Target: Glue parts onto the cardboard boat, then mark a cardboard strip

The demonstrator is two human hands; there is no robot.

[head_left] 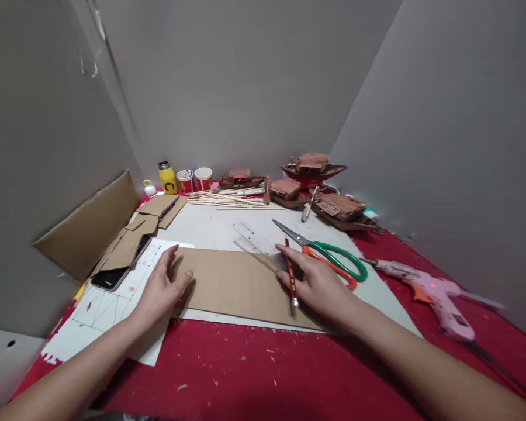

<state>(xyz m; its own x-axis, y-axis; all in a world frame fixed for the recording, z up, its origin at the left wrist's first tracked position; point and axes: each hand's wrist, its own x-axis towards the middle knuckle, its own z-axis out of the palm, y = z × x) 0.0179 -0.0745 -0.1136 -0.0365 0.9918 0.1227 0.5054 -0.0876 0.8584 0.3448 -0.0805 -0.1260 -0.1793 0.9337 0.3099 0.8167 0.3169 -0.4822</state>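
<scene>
A flat brown cardboard sheet [228, 283] lies in front of me on the white board. My left hand [166, 286] is open at its left end, thumb and fingers apart. My right hand [313, 280] is over the sheet's right part and holds a dark red pencil [291, 275], tip pointing away from me. A clear ruler [256, 244], partly blurred, reaches from the far side to the right hand's fingertips; whether they grip it too I cannot tell. Just beyond that hand are scissors [337, 257] with green and orange handles.
A paper with drawn lines [109, 307], a phone [111, 279] and cardboard pieces [135, 237] lie left. Thin wooden sticks [232, 199], cups [203, 175], a yellow bottle [167, 178] and brown model boats [339, 210] stand behind. A pink glue gun [433, 289] lies right on the red tabletop [245, 374].
</scene>
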